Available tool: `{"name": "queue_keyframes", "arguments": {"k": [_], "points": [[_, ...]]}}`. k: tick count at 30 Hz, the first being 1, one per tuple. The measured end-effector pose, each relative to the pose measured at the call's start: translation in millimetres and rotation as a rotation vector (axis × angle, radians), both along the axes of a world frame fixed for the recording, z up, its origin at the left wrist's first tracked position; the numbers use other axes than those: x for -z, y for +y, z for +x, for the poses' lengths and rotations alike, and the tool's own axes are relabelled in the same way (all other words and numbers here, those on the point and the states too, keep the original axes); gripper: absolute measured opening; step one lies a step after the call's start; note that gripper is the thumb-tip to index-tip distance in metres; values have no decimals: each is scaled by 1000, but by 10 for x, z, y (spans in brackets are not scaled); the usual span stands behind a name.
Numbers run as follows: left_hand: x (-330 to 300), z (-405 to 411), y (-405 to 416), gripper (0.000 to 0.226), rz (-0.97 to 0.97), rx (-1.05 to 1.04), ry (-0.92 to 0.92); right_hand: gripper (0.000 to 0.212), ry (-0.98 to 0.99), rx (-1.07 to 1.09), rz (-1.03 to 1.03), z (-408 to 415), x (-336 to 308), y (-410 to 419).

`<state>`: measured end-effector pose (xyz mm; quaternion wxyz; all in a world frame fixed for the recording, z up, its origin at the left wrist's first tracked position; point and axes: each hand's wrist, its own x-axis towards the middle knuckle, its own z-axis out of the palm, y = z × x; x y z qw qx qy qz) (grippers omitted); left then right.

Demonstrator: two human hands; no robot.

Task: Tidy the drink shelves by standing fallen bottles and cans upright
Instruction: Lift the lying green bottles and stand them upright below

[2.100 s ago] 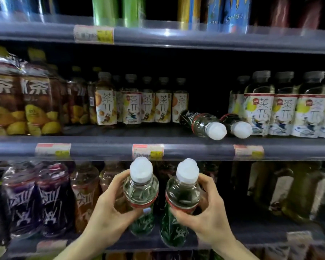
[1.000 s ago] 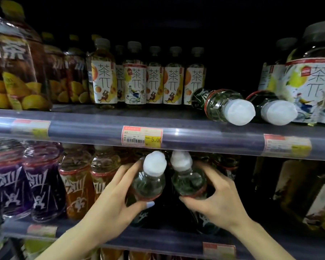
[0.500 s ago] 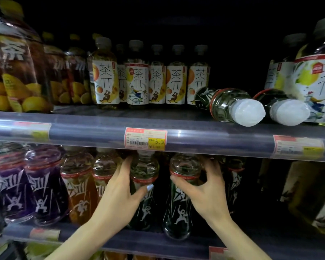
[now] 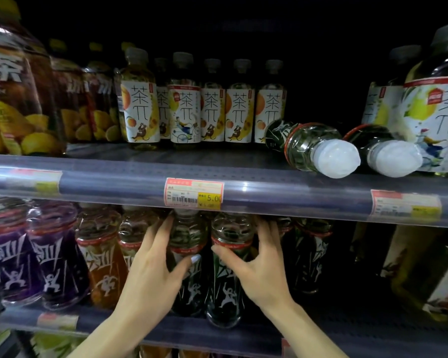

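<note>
Two dark green bottles stand upright side by side on the lower shelf (image 4: 243, 332). My left hand (image 4: 155, 270) is wrapped around the left green bottle (image 4: 189, 236). My right hand (image 4: 256, 264) grips the right green bottle (image 4: 230, 233). Their caps are hidden behind the rail of the middle shelf (image 4: 114, 182). On that middle shelf two more green bottles lie on their sides, white caps pointing toward me: one fallen bottle (image 4: 311, 148) and a second fallen bottle (image 4: 383, 148) to its right.
Upright tea bottles (image 4: 184, 112) with white labels fill the middle shelf's back, larger lemon tea bottles (image 4: 16, 99) at left and big bottles (image 4: 435, 104) at right. Purple bottles (image 4: 52, 257) and orange bottles (image 4: 101, 257) stand left of my hands. A price tag (image 4: 193, 193) hangs on the rail.
Both hands carried the two green bottles from in front of the shelf into the lower shelf and set them upright. The camera moved closer.
</note>
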<state>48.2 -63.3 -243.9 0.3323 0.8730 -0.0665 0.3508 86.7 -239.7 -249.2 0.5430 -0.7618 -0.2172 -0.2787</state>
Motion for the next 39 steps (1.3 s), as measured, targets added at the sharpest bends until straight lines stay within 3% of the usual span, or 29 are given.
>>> {"name": "queue_keyframes", "arguments": {"k": [10, 20, 35, 39], "points": [[-20, -38, -29, 77, 221, -121, 26, 80, -20, -1, -90, 19, 78, -56], [-102, -105, -58, 82, 207, -143, 49, 92, 70, -46, -118, -37, 46, -167], [-300, -277, -67, 79, 209, -71, 117, 76, 164, -76, -227, -282, -268, -304], [-539, -433, -87, 74, 367, -72, 174, 70, 216, -100, -322, -484, -458, -426]]}}
